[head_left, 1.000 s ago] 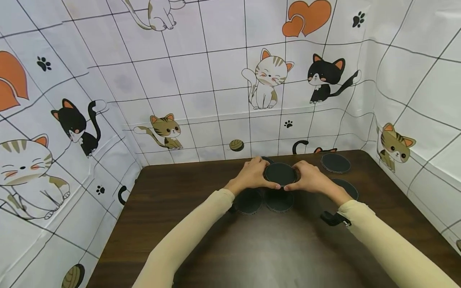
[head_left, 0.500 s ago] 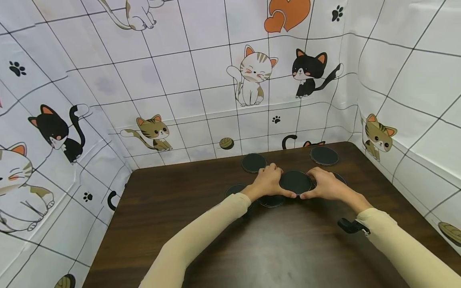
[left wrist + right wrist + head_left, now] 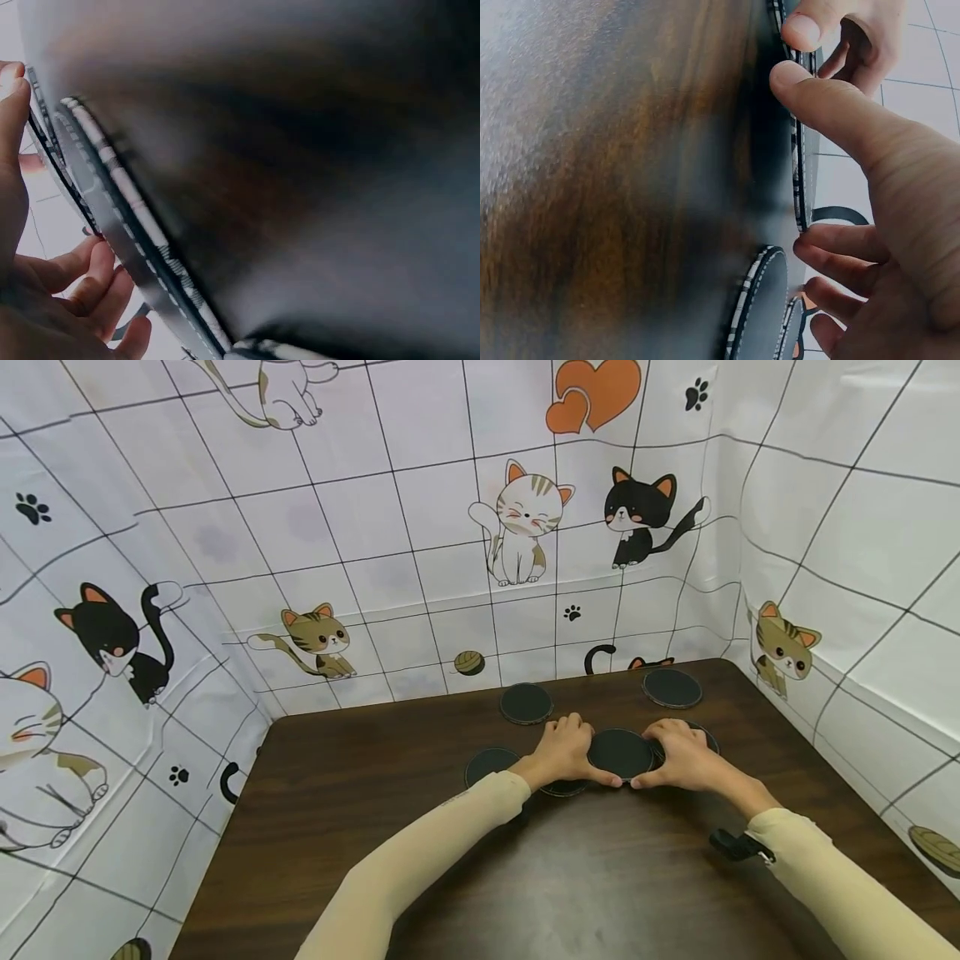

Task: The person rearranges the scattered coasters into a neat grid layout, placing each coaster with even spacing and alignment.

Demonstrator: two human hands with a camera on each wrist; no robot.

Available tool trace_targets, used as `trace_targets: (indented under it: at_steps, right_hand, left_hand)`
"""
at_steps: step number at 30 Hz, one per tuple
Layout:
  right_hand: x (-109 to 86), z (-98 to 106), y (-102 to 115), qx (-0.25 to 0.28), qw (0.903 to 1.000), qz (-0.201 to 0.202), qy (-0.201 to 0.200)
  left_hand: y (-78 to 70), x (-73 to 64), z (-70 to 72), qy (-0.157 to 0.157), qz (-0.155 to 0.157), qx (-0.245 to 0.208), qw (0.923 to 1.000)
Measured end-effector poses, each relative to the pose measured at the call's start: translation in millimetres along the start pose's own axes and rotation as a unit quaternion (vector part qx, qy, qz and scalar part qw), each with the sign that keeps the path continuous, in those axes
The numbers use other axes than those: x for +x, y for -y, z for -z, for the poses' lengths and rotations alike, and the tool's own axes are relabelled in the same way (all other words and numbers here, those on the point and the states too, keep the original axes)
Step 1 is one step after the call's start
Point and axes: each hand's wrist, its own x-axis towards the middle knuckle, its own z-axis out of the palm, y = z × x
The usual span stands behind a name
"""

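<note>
Both hands hold one dark round coaster [image 3: 621, 754] by its rim, just right of the middle of the table's far half. My left hand [image 3: 564, 750] grips its left side, thumb at the front edge and fingers behind. On the opposite side my right hand [image 3: 684, 757] does the same, and the two thumb tips nearly meet. In the right wrist view the thumb and fingers of my right hand [image 3: 900, 202] touch the coaster's stitched edge [image 3: 799, 172]. Whether the coaster touches the tabletop is hard to tell.
Similar coasters lie around the hands: one at the back [image 3: 527, 703], one at left [image 3: 489, 764], one partly under the left hand [image 3: 564, 788], one at back right [image 3: 672, 688], one behind the right hand [image 3: 705, 739]. Cat-print sheeting [image 3: 420, 568] borders the brown table [image 3: 337, 793].
Both hands have carried the coaster to the right, away from above two lying coasters, and slightly nearer. The back coaster has come into full view. Over the last half second there is little movement.
</note>
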Motion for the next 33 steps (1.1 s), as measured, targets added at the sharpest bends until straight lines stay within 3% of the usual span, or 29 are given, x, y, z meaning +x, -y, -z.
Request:
trace_targets:
  at_steps: [9, 18, 24, 29, 33]
  right_hand:
    - [-1.7, 2.4, -1.9, -0.011, 0.9999, -0.01, 0.002]
    - [3.5, 0.2, 7.9, -0.009, 0.9999, 0.002, 0.009]
    - [2.2, 1.7, 5.9, -0.012, 0.9998, -0.009, 0.016]
    - [-0.8, 6.4, 4.7, -0.01, 0.9994, -0.011, 0.03]
    - [1.7, 13.3, 8.9, -0.006, 0.9996, 0.0, 0.026]
  left_hand:
    - [-6.6, 2.9, 3.3, -0.003, -0.004, 0.04, 0.9992]
    - [2.7, -3.0, -0.6, 0.006, 0.012, 0.053, 0.9985]
    - [1.4, -7.0, 2.1, 0.02, -0.008, 0.056, 0.9982]
    - [4.1, -8.7, 5.8, 0.036, -0.025, 0.028, 0.9986]
    - [11.6, -8.1, 13.8, 0.01, -0.029, -0.014, 0.9994]
